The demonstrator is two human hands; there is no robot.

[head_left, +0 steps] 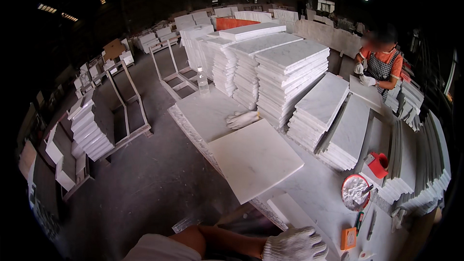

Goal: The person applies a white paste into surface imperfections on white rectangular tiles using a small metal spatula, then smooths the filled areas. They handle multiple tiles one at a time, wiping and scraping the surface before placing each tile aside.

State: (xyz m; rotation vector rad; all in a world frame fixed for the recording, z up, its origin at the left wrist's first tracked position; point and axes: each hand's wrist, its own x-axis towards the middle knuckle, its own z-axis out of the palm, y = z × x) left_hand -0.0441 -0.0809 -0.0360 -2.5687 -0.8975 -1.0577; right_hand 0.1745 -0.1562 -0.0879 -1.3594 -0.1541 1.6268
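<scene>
My left hand [295, 245], in a white knitted glove, lies at the lower edge with the forearm crossing from the left. Its fingers look bent and drawn together; whatever they hold, if anything, is hidden. Right by the hand is a narrow white stone strip [292, 210] on the marble-topped bench [314, 179]. Beyond it, a square white stone slab [256, 159] juts over the bench's left edge. To the right of the hand are an orange box [348, 238], a green-and-black cutter knife [359, 220] and a thin grey tool [371, 225]. My right hand is out of view.
A red-rimmed tub of white paste [355, 192] and a red container [378, 164] stand right. White gloves [242, 120] and a clear bottle [202, 82] sit farther back. Stacked slabs [290, 77] rise behind; metal racks [128, 101] stand left. A co-worker [382, 65] handles a slab.
</scene>
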